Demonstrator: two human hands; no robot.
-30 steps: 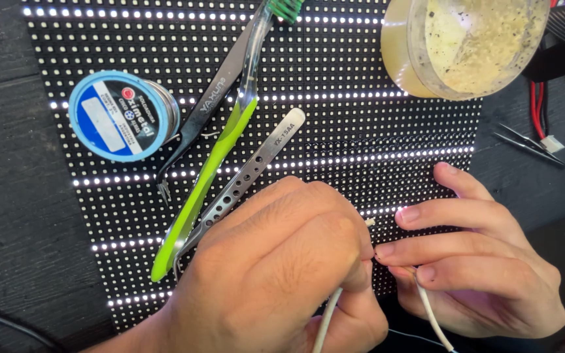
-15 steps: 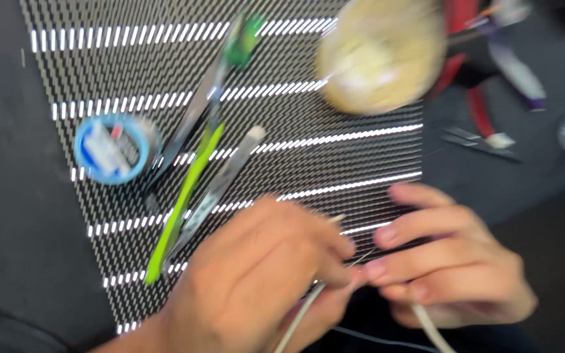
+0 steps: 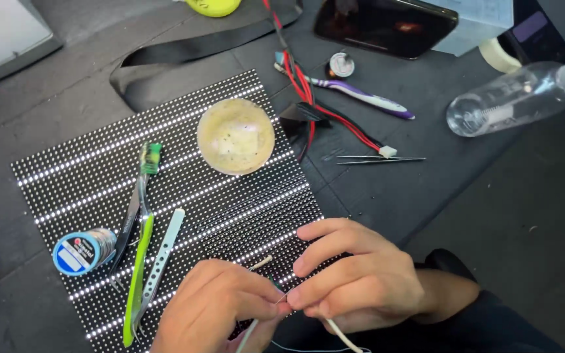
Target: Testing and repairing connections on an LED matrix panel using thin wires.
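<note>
While the view had drawn back from the tight shot of a second before, the left hand [image 3: 220, 304] and right hand [image 3: 354, 278] remained pinched together on a thin wire [image 3: 281, 299] at the near edge of the LED panel [image 3: 86, 186], white cord ends [image 3: 338, 330] trailing below. Their grip looked unchanged, so the fine work seemed ongoing. Beside them lay the green-handled tweezers [image 3: 137, 274] and the solder spool [image 3: 83, 250]; farther off sat the round dish [image 3: 235, 136], then the toothbrush [image 3: 361, 97] and clear bottle [image 3: 511, 98].
</note>
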